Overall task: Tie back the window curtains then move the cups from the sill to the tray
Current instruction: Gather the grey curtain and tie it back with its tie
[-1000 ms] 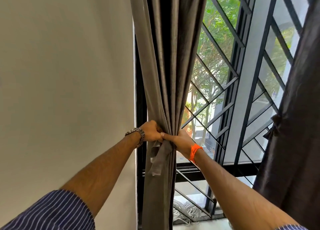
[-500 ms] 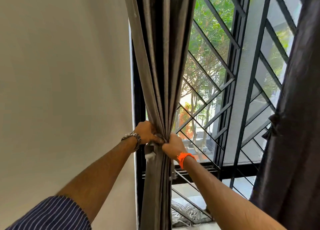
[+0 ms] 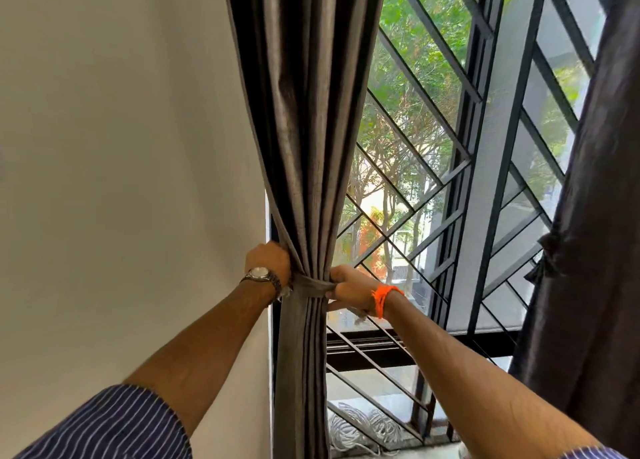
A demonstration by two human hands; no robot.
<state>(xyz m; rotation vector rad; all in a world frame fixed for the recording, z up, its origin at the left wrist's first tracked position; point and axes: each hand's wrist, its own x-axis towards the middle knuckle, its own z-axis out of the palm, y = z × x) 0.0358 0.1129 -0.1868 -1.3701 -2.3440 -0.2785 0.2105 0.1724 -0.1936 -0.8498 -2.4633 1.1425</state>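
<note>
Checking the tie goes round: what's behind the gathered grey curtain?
Only the dark window frame shows at the curtain's left edge, below the left hand. The tie band's rear stretch is hidden by fabric.

The left hand and right hand are gripping the tie on either side of the gathered left curtain. The tie is encircling its folds. The right curtain is hanging tied beside the grille.
</note>
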